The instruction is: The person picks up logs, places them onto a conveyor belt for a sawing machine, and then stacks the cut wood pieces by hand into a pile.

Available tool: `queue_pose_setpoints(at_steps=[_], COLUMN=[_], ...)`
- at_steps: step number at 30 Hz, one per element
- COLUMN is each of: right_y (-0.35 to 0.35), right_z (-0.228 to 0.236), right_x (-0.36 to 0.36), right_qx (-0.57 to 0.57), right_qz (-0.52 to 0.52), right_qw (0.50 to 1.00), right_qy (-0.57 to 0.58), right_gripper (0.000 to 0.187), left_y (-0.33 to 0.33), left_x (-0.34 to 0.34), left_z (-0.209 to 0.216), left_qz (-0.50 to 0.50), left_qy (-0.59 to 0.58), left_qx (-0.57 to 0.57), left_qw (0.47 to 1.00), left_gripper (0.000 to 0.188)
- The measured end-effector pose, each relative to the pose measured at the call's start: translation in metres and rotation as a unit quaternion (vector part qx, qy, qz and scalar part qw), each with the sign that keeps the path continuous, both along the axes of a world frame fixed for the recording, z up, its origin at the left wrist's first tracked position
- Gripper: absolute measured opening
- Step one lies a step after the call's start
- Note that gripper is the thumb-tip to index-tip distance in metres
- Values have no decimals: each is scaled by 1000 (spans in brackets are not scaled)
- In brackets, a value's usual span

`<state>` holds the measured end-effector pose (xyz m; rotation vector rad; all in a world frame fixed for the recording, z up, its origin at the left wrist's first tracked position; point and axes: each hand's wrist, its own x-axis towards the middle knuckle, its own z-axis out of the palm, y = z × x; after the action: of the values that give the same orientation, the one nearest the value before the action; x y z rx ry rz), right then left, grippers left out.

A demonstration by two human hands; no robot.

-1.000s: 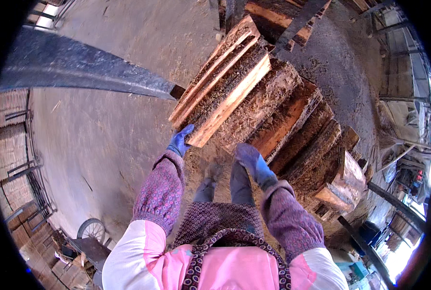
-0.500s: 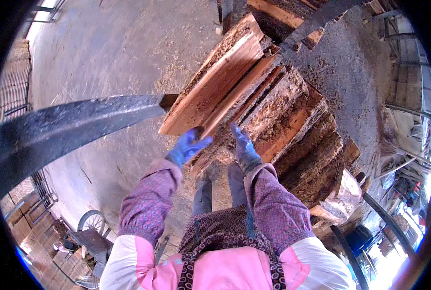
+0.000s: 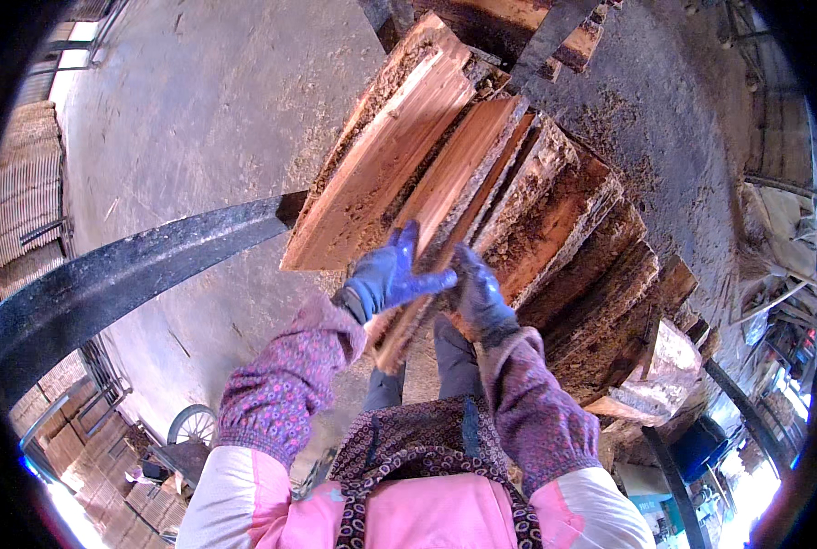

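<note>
**A:** While the left hand [image 3: 385, 279] lies open on the reddish slab [image 3: 436, 197], fingers spread flat over its near end, is anything truly held?

**B:** Not that I can see. That grip is released, a press rather than a clasp. The right hand [image 3: 480, 297] is harder: its glove rests on the neighbouring bark-edged slab [image 3: 555, 215], fingers bent over the end, but whether they clench it I cannot tell.

**A:** And the slab itself?

**B:** It sits in the stack of rough slabs [image 3: 600, 265], tilted, its near end jutting toward the person's legs, between the wide plank [image 3: 381, 169] on the left and the darker pieces on the right.

**A:** So the risk?

**B:** I judge the slab could slide off the pile. With only a flat palm on it, a loose, sawdusty face may slip under the glove and drop toward the feet. Splintered edges could also catch the gloves.

**A:** Anything further out?

**B:** The dark curved beam [image 3: 124, 274] runs in under the stack's left edge; a shifting plank might knock against it. The concrete floor [image 3: 198, 110] is dusted with sawdust, poor footing if the person steps back.
</note>
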<state>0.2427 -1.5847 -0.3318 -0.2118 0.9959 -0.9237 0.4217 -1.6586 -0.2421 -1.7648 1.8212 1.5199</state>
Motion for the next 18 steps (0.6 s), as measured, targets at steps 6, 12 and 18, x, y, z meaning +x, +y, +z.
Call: queue_pose_setpoints(at_steps=[6,12,18], right_y=[-37,-2,-39], right_z=[64,-39,78], right_x=[-81,-25,3], right_qx=[159,60,-15], right_qz=[90,20,28], right_qw=[980,996,992], right_qy=[75,-68,-121], right_gripper=[35,60,102], left_y=[-20,-45,-23], left_x=[10,-25,-9], left_z=[-73,-124,-128], left_qz=[380,303,310], left_qy=[300,107,172], left_qx=[27,-42,-72], left_qw=[874,946,932], left_gripper=[57,60,61])
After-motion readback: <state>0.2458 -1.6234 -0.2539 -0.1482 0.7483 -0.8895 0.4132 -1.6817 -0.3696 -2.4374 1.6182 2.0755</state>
